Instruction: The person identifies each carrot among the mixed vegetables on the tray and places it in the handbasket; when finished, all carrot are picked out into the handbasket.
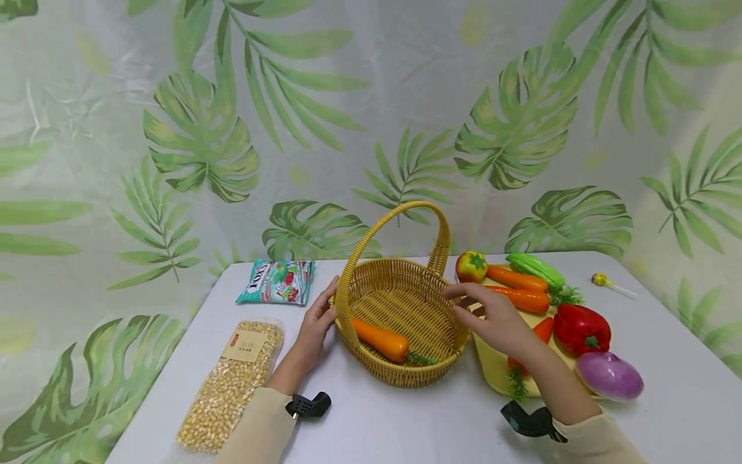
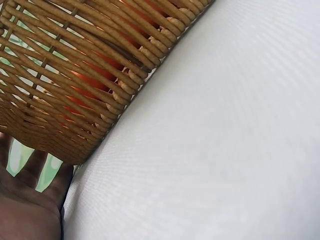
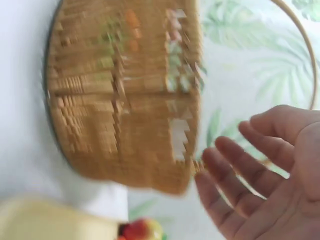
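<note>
A yellow wicker basket (image 1: pixel 406 377) with a tall arched handle stands on the table, a toy carrot (image 1: pixel 382 340) lying inside at its front left. My left hand (image 1: pixel 313 325) rests against the basket's left side. In the left wrist view, the fingers (image 2: pixel 35 170) of that hand reach out spread along the woven wall. By the right rim, my right hand (image 1: pixel 493 319) hovers with fingers loosely bent. The right wrist view shows its fingers (image 3: pixel 230 170) parted, nothing held, near the basket (image 3: pixel 145 140); the weave is blurred there.
Right of the basket, a pale yellow tray (image 1: pixel 489 370) bears several toy vegetables, including a red pepper (image 1: pixel 580 328). A purple onion (image 1: pixel 610 376) sits at its edge. Farther right lies a lollipop (image 1: pixel 603 280). On the left are a candy bag (image 1: pixel 278 282) and a corn kernel pack (image 1: pixel 226 393).
</note>
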The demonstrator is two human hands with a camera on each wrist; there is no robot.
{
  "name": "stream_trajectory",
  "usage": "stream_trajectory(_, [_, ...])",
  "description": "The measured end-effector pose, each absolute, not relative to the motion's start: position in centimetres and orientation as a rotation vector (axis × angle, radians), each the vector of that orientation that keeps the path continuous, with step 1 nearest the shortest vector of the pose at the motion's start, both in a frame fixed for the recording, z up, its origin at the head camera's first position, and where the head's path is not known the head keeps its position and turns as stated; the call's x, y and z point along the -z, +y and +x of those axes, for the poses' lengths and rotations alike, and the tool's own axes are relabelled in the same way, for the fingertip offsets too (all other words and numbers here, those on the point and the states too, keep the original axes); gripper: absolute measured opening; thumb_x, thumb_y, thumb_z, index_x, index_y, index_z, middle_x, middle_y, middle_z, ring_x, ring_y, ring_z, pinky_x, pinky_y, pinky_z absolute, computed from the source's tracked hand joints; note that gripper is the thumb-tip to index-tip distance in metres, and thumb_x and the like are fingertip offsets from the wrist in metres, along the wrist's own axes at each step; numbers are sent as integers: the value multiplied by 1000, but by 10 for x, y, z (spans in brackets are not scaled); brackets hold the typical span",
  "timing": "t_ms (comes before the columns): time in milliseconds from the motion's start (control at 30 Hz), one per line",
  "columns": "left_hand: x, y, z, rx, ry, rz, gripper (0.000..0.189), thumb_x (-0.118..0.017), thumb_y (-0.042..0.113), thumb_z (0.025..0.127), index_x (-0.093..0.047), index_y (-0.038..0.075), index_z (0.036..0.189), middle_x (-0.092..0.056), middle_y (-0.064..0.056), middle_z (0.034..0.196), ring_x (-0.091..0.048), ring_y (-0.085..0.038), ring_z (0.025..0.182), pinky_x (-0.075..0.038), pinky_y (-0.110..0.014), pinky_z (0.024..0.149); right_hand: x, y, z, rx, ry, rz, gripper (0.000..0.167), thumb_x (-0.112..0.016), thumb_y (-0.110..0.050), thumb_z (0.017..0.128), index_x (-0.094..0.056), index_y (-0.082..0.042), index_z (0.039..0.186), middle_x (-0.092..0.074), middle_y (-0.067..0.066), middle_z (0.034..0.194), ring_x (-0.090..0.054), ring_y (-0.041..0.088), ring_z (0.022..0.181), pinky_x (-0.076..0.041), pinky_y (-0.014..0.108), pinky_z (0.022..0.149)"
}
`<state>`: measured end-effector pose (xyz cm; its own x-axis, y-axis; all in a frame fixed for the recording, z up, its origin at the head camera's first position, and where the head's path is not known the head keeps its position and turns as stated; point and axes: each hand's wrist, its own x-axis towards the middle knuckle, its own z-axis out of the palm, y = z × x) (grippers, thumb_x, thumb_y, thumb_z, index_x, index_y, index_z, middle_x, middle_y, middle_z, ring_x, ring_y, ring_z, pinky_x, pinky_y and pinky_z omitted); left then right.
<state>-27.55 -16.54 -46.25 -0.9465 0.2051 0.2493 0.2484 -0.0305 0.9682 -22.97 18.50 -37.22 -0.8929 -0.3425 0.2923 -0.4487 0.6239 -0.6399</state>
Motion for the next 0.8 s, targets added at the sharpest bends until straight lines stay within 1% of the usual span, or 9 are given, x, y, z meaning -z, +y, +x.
stream_trajectory(133, [463,-165,-275,2175,-2170,-494,52,-47,20,104,-38,21,155,-20,4,168,-12,-19,157,-19,-49,124,368,212,-229,-1094,-2758,628,30,-62,-18,99,-63,-14,128,-66,10,129,-65,28,108,-58,40,85])
stream_trajectory(200, [462,-165,-274,2176,-2175,-485,51,-46,20,103,-39,21,154,-20,5,168,-13,-18,157,-20,-48,124,365,226,-228,-1099,-2787,632,31,-62,-22,99,-63,-15,129,-65,10,130,-65,29,109,-58,37,84])
stream_trajectory(333, [462,-164,-273,2171,-2176,-471,51,-46,19,103,-39,20,154,-21,6,168,-14,-16,156,-20,-46,124,359,248,-230,-1226,-2898,599,40,-61,-34,99,-59,-17,136,-59,13,138,-63,30,111,-55,36,85])
stream_trajectory(400, [462,-165,-274,2168,-2173,-478,51,-47,19,103,-40,21,154,-21,7,167,-14,-16,156,-21,-47,124,356,256,-230,-1286,-2959,568,45,-60,-37,99,-56,-16,139,-54,18,142,-62,29,109,-55,36,84])
stream_trajectory(467, [463,-166,-275,2164,-2174,-484,51,-47,21,103,-40,23,154,-21,7,167,-14,-16,156,-20,-48,124,355,262,-231,-1302,-3002,551,47,-61,-38,99,-55,-15,139,-52,19,144,-62,30,107,-55,38,81])
stream_trajectory(600, [463,-166,-276,2160,-2175,-487,50,-47,22,104,-40,26,153,-22,10,167,-14,-15,156,-21,-48,124,352,273,-231,-1166,-3020,660,44,-61,-35,99,-57,-13,137,-53,17,144,-60,36,116,-54,35,83])
stream_trajectory(633, [463,-166,-276,2159,-2176,-485,50,-47,22,104,-40,26,153,-22,10,167,-15,-15,156,-21,-48,124,351,276,-230,-1154,-3022,678,44,-61,-33,99,-57,-12,137,-54,17,143,-60,36,115,-55,35,81])
stream_trajectory(700, [463,-166,-276,2163,-2178,-480,51,-47,21,104,-39,26,154,-22,11,166,-15,-14,156,-21,-47,124,351,282,-229,-1125,-3045,700,45,-62,-32,98,-56,-11,138,-56,17,141,-62,32,112,-55,32,78])
stream_trajectory(800, [463,-166,-276,2172,-2175,-478,51,-46,19,104,-39,23,154,-22,10,167,-14,-14,156,-20,-47,124,353,290,-227,-1160,-3118,677,49,-64,-29,97,-53,-8,139,-57,20,138,-63,23,93,-55,31,69])
